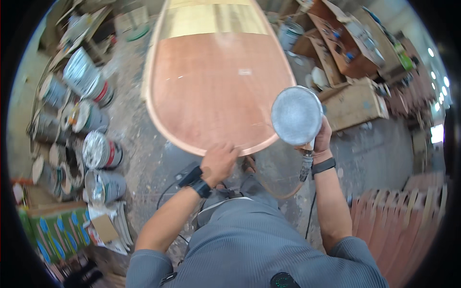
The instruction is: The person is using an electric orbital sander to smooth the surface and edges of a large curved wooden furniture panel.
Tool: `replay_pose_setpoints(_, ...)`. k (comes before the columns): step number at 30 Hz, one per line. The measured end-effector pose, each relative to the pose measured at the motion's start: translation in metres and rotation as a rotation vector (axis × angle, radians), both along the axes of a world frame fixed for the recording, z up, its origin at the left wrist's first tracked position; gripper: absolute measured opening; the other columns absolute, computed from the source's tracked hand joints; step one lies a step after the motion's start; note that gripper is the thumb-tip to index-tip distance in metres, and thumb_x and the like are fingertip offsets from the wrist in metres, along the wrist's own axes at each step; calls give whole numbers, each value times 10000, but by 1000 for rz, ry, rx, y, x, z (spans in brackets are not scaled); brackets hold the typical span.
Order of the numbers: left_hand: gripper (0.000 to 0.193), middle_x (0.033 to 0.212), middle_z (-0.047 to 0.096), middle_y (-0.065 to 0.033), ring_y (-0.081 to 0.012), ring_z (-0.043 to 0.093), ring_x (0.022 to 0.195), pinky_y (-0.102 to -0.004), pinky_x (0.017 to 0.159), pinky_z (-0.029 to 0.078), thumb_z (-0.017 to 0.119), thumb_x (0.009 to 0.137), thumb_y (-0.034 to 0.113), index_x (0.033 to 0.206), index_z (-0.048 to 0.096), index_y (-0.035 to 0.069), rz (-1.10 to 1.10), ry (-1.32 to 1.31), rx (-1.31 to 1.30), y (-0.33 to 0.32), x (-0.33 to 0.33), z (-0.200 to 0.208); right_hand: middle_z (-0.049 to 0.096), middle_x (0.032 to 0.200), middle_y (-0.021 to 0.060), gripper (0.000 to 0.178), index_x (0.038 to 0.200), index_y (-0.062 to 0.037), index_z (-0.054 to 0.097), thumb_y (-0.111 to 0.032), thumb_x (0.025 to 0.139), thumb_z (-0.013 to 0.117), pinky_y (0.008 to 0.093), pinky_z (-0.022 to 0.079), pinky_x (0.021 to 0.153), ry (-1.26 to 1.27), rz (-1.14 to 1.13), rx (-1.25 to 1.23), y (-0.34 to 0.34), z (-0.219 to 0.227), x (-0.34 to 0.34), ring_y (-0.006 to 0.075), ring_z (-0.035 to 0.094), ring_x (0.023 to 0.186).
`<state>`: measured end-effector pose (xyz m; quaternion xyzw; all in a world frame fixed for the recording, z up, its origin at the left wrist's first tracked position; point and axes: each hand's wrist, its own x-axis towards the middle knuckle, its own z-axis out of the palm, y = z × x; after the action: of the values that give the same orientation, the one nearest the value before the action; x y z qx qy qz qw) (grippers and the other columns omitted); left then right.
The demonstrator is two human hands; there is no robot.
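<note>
In front of me lies a large wooden panel (216, 96) with a rounded near end, a reddish face and a pale raised rim (174, 138). My left hand (221, 163) rests at the near rim, its fingers laid on the edge and slightly blurred; it holds nothing that I can see. My right hand (322, 139) is closed on a round air sander, held up at the panel's right edge. The sander's pale grey disc (297, 115) faces up towards me and hides its body and most of my fingers. A hose (283, 196) hangs from the sander.
Buckets and cans (102, 150) line the floor on the left. At the far right stand wooden shelves (336, 43) with tools and a plywood box (355, 105). Reddish curved wooden pieces (396, 218) are stacked at the lower right. A dark cable (311, 216) hangs near my right forearm.
</note>
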<state>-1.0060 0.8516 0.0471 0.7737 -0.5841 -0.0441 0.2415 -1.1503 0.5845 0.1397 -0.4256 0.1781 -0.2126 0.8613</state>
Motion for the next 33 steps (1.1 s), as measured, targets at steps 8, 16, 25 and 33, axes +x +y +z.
replay_pose_setpoints(8,351,935,623,-99,-315,656,880,-439,744,537,822,833,301,1103,691,119,-84,55,106,-18,13,2,634,1343,148,603,1466,-38,494,-449,1026,526,419,621,873,-173,-86,121,3,-25,-59,276,691,1116)
replay_pose_setpoints(16,369,810,658,-63,-285,671,773,-413,634,532,921,707,396,877,708,147,239,20,-7,-33,-11,9,653,1115,72,594,1242,-74,615,-235,738,887,363,534,912,817,-360,-756,9,-71,-121,191,641,1010)
replay_pose_setpoints(25,357,992,748,-138,-263,734,923,-367,776,588,864,811,120,1144,748,61,107,337,199,-16,10,44,655,1097,79,599,1210,-70,618,-239,703,886,359,525,896,990,-351,-536,-18,-93,-196,203,635,989)
replay_pose_setpoints(33,530,1277,708,-191,-270,686,1163,-369,951,546,782,925,161,1388,607,-29,12,150,41,-175,-51,76,672,1148,123,632,1245,-89,613,-248,706,900,389,544,919,823,-366,-761,-81,-59,-214,271,675,1063)
